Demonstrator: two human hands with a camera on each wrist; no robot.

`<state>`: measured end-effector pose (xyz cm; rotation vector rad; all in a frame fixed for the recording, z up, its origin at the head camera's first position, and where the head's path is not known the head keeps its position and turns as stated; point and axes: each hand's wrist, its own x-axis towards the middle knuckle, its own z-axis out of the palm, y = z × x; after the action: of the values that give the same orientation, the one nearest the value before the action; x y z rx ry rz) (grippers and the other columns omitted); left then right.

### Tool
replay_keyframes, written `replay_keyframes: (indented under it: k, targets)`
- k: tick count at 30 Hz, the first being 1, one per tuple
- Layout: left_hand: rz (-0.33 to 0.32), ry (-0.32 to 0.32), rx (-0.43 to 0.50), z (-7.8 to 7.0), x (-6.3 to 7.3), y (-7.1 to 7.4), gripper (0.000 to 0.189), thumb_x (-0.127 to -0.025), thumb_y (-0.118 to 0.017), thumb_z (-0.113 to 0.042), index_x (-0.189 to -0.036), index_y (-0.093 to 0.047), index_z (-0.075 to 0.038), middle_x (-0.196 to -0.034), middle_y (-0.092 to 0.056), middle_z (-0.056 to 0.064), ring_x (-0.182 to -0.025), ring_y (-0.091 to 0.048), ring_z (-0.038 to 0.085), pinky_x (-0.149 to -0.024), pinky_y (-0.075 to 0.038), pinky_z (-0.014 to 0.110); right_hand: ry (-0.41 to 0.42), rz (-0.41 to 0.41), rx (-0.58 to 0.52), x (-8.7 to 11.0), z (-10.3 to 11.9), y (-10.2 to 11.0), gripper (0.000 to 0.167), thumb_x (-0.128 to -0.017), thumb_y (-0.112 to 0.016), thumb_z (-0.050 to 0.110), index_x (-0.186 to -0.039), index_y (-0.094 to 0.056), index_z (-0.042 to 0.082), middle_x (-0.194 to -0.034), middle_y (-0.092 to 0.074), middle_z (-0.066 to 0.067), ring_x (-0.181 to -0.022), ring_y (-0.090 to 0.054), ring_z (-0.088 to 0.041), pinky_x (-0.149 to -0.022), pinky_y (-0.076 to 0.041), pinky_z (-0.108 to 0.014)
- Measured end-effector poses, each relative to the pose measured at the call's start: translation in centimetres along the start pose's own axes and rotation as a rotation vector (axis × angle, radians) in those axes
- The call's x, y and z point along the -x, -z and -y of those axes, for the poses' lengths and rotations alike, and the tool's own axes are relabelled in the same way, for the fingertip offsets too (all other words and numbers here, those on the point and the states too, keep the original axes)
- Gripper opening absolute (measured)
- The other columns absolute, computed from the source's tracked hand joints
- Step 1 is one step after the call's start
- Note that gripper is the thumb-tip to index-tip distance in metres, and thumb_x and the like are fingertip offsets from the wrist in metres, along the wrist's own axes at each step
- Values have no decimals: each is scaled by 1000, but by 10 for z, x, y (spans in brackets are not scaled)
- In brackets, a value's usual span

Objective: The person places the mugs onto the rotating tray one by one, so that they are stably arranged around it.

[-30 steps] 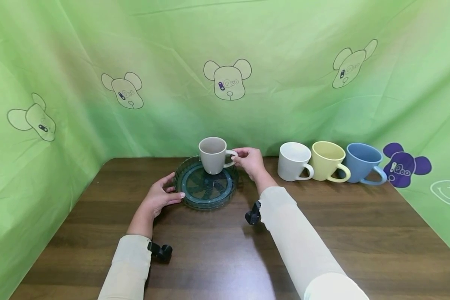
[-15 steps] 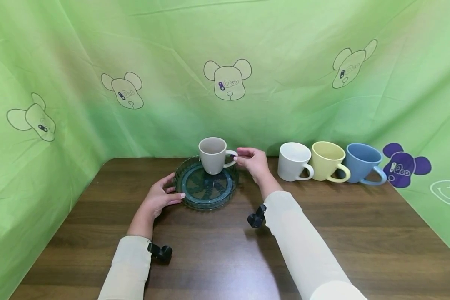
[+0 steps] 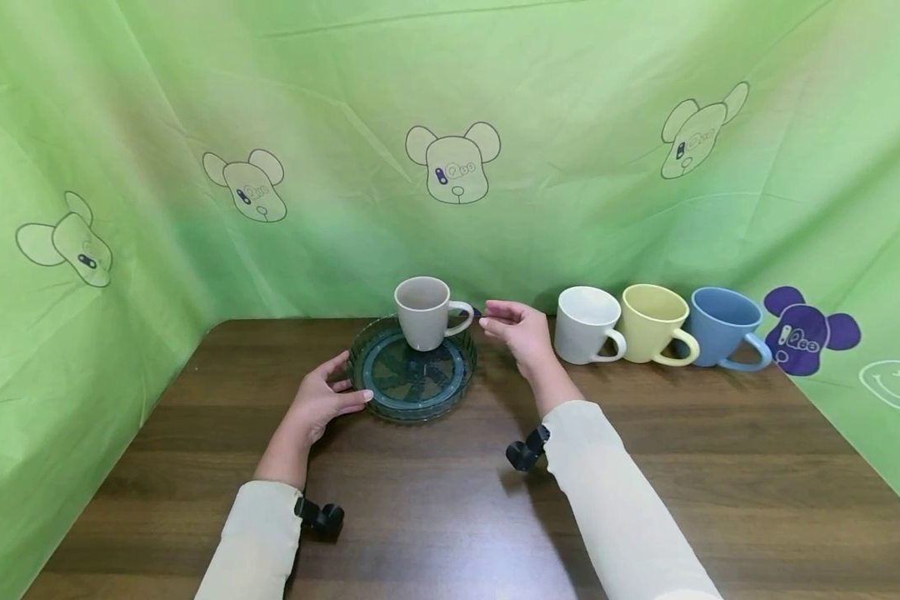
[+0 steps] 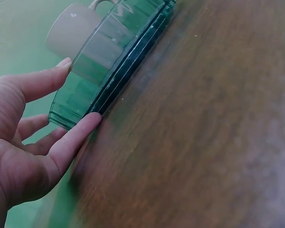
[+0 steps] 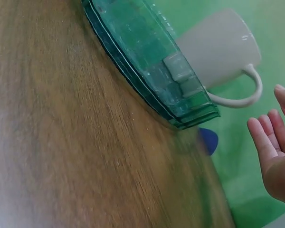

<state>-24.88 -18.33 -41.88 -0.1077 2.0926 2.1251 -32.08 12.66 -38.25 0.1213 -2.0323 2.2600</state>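
A round, clear green-teal tray (image 3: 412, 408) with a low ribbed wall stands on the wooden table. Inside it, toward the back, a greyish-beige mug (image 3: 422, 321) sits upright with its handle pointing right. My left hand (image 3: 326, 398) holds the tray's left side, thumb at the front and fingers farther back along the wall. The left wrist view shows fingertips (image 4: 92, 118) at the tray's base and its upper rim. My right hand (image 3: 523, 333) is just right of the mug handle (image 5: 242, 102), apart from it, with nothing between its loosely bent fingers.
To the right, a white mug (image 3: 587, 325), a yellow mug (image 3: 652, 323) and a blue mug (image 3: 726, 325) stand in a row near the table's back edge, handles toward the right. A green cloth (image 3: 330, 208) with bear-head drawings hangs behind and beside the wooden table (image 3: 435, 508).
My right hand has let go of the mug handle and drawn back to the right. The mug, the tray and my left hand keep their places.
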Motion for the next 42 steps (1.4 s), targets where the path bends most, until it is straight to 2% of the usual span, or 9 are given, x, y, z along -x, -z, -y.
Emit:
replay_keyframes:
  k: [3, 6, 8, 15, 22, 27, 31, 35, 42]
  targets:
    - [-20, -2, -20, 1, 2, 0, 86, -82, -71, 12, -154, -28, -7, -155, -23, 18, -133, -35, 37, -79, -58, 30, 5, 3, -19, 3, 0, 4, 41, -84, -66, -13, -123, -56, -16, -94, -68, -2, -80, -67, -6, -75, -58, -23]
    - [-39, -1, -48, 1, 5, -1, 86, -81, -73, 10, -153, -29, -7, -155, -24, 18, -133, -35, 36, -79, -58, 30, 15, 21, -14, 6, 1, 7, 41, -84, -66, -13, -124, -55, -17, -91, -68, 3, -81, -67, -6, -75, -58, -23]
    - [-46, -1, -57, 1, 6, -1, 87, -80, -75, 9, -153, -29, -6, -155, -25, 18, -133, -36, 36, -80, -58, 30, 13, 30, 3, 9, 0, 9, 42, -84, -67, -12, -124, -55, -17, -93, -69, 0, -81, -67, -6, -75, -58, -23]
    - [-76, -11, -60, 1, 9, 1, 81, -80, -75, 9, -149, -36, -3, -148, -34, 21, -128, -44, 36, -78, -58, 29, 25, 96, 130, 17, 1, 16, 45, -84, -70, -7, -126, -55, -14, -121, -59, -31, -88, -65, -8, -80, -55, -21]
    - [-121, -31, -161, 1, 14, 1, 70, -82, -77, 0, -143, -44, -2, -139, -46, 22, -120, -55, 35, -81, -57, 27, 37, 139, 187, 29, 6, 23, 46, -83, -72, -5, -126, -57, -11, -117, -65, -20, -109, -61, -33, -84, -54, -21]
    - [-142, -24, -153, 1, 17, -1, 65, -82, -77, -1, -140, -47, 0, -136, -50, 22, -110, -62, 30, -82, -57, 30, 54, 179, 209, 36, 6, 26, 44, -83, -73, -3, -125, -59, -9, -118, -65, -19, -114, -57, -40, -85, -53, -22]
    - [-173, -40, -200, 1, 18, -2, 61, -82, -79, -5, -137, -52, 1, -131, -55, 22, -103, -65, 27, -80, -57, 30, 75, 205, 232, 41, 7, 28, 44, -83, -74, -2, -124, -60, -8, -120, -63, -20, -113, -57, -39, -85, -53, -23]
    - [-213, -50, -291, 1, 21, -4, 58, -80, -81, -12, -132, -58, -2, -125, -61, 19, -107, -63, 28, -83, -56, 32, 91, 208, 260, 46, 7, 32, 45, -83, -75, 0, -125, -60, -7, -120, -63, -20, -112, -58, -34, -86, -52, -22]
    - [-244, -86, -312, 4, 23, -5, 47, -79, -81, -10, -122, -66, 1, -114, -67, 20, -105, -65, 29, -79, -56, 28, 113, 197, 280, 56, 8, 44, 45, -82, -76, 1, -124, -61, -6, -116, -65, -19, -109, -61, -32, -86, -52, -22]
